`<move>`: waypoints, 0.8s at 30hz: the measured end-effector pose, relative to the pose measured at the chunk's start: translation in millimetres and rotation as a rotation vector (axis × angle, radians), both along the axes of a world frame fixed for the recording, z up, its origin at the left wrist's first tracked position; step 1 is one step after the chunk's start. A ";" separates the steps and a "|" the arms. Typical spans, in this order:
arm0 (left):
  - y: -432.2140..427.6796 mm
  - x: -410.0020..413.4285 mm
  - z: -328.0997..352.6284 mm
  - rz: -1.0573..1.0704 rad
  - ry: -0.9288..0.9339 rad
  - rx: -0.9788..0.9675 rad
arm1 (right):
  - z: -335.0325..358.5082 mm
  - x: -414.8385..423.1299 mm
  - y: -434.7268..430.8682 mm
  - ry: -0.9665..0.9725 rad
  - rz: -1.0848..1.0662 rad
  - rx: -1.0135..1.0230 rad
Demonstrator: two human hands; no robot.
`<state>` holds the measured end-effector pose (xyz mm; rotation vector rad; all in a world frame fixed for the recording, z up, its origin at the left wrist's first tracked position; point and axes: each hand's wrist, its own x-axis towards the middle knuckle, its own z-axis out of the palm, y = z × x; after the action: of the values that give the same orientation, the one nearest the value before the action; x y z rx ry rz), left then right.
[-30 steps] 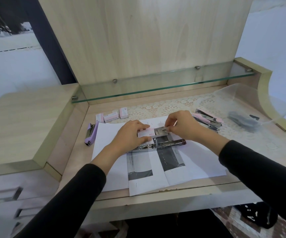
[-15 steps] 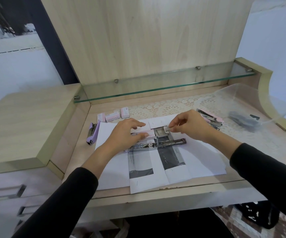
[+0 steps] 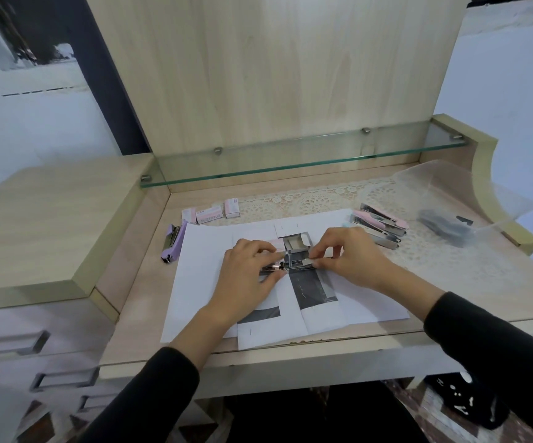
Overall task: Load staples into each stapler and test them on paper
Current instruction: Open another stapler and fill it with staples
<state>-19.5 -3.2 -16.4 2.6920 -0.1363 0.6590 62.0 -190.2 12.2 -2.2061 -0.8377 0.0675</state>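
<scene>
An opened pink stapler (image 3: 290, 263) lies flat on the white paper sheets (image 3: 204, 260) in the middle of the desk, its metal channel showing. My left hand (image 3: 249, 270) grips the stapler's left part with curled fingers. My right hand (image 3: 351, 257) pinches a small strip of staples (image 3: 308, 261) over the right end of the channel. An open staple box (image 3: 295, 243) sits just behind the stapler.
A purple stapler (image 3: 172, 243) lies at the desk's left edge. Three small staple boxes (image 3: 214, 214) stand behind the paper. Several pink staplers (image 3: 377, 227) lie at the right on a lace mat, beside a clear plastic bag (image 3: 450, 203). A glass shelf (image 3: 290, 161) spans the back.
My right hand has come down from the staple box to the stapler's channel with the staple strip. My left hand slid lower onto the stapler.
</scene>
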 end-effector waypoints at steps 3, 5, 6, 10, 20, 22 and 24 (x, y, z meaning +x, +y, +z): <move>-1.6 0.1 -5.3 0.017 -0.059 -0.024 | -3.4 1.3 0.7 -0.008 -0.009 0.002; -1.7 -0.2 -6.3 0.017 -0.073 -0.035 | -4.2 2.2 0.7 -0.007 -0.010 0.002; -1.7 -0.4 -6.6 0.017 -0.072 -0.028 | -4.3 2.3 0.7 -0.006 -0.009 0.004; -2.7 -1.9 -6.4 0.024 -0.057 0.017 | -3.9 1.3 1.7 -0.010 -0.002 -0.003; -6.1 -5.1 -1.9 0.040 -0.004 0.042 | -4.2 2.3 5.0 -0.040 0.017 -0.009; -6.1 -5.5 -2.2 0.036 -0.006 0.037 | -5.0 2.4 4.3 -0.039 0.019 0.003; -5.9 -5.4 -2.4 0.037 -0.013 0.034 | -5.3 2.2 2.5 -0.047 0.026 0.020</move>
<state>-24.9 -9.1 -18.8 2.7291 -0.1028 0.6914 64.2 -187.7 6.9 -2.1854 -0.8887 0.0198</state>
